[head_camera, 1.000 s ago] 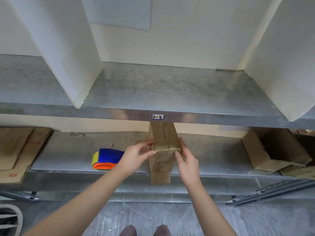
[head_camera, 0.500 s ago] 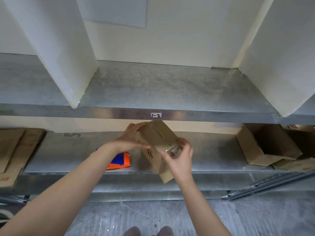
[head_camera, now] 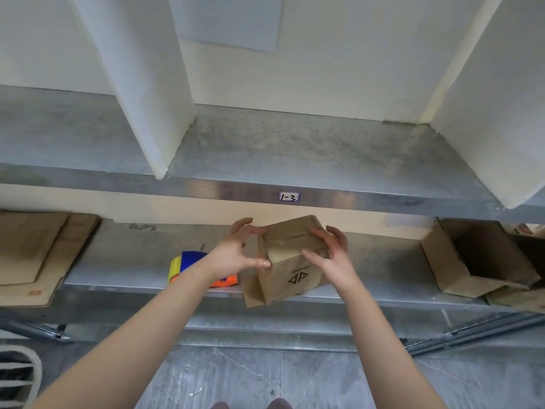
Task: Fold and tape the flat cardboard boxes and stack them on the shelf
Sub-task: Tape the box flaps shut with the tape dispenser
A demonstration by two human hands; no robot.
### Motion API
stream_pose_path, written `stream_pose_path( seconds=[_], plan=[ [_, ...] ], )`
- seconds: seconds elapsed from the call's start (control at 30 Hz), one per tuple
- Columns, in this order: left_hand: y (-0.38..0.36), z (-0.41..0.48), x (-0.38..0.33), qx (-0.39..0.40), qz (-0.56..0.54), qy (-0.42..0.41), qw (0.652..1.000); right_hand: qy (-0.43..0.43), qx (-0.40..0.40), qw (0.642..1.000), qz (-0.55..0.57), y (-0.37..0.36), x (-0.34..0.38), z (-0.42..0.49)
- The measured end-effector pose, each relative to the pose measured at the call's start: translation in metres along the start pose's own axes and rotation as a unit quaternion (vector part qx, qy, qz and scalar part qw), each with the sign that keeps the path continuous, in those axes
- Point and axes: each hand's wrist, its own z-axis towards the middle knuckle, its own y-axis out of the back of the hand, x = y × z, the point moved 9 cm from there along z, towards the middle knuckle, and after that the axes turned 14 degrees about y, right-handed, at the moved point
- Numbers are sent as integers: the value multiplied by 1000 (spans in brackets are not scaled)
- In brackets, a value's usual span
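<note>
you hold the small cardboard box [head_camera: 290, 270] between both hands, tilted, with its taped end up toward you and a loose flap hanging at its lower left. your left hand [head_camera: 236, 252] grasps the box's left side, fingers curled at the top corner, thumb against the face. your right hand [head_camera: 333, 258] clasps the right side, thumb on the tape. the box is over the front edge of the lower shelf [head_camera: 118, 261]; i cannot tell whether it rests there. the tape dispenser [head_camera: 188, 262] lies just left, partly behind your left wrist.
</note>
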Motion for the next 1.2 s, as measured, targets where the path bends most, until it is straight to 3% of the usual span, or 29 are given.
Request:
stream_pose_path(
  seconds=[0.07, 0.2, 0.27, 0.37, 0.43, 0.53, 0.63, 0.73, 0.93, 1.07, 1.2],
  plan=[
    [0, 5, -1, 23, -17, 15, 999, -7, -41, 999, -29, 5, -1, 1],
    [-1, -10, -11, -103, -21, -4, 994, -13, -168, 981, -94, 17, 1, -13],
    [-15, -25, -14, -140, 1, -19, 990, -38, -132, 990, -15, 1, -2, -14],
    [-25, -39, -12, -204, 13, -40, 978, -50, -3, 989, 141, -38, 0, -19],
    [-23, -39, -10, -199, -9, -45, 979, 14, 36, 996, 86, -44, 11, -19],
    [-17, -34, -7, -167, -13, -53, 984, 83, 15, 993, -80, -43, 26, -11],
    [-11, -28, -3, -127, 20, -42, 991, 97, 16, 990, -99, -49, 38, -3],
    [-10, -33, 3, -61, 134, -54, 988, 94, 30, 985, -141, -48, 42, -7],
    [38, -67, 6, -185, 306, -102, 928, 185, -19, 938, -292, -33, 82, -45],
    [50, -92, 24, -222, 384, -122, 888, 289, 27, 900, -325, -79, 117, -69],
    [56, -103, 48, -225, 407, -126, 876, 300, 81, 905, -290, -143, 124, -77]
  ],
)
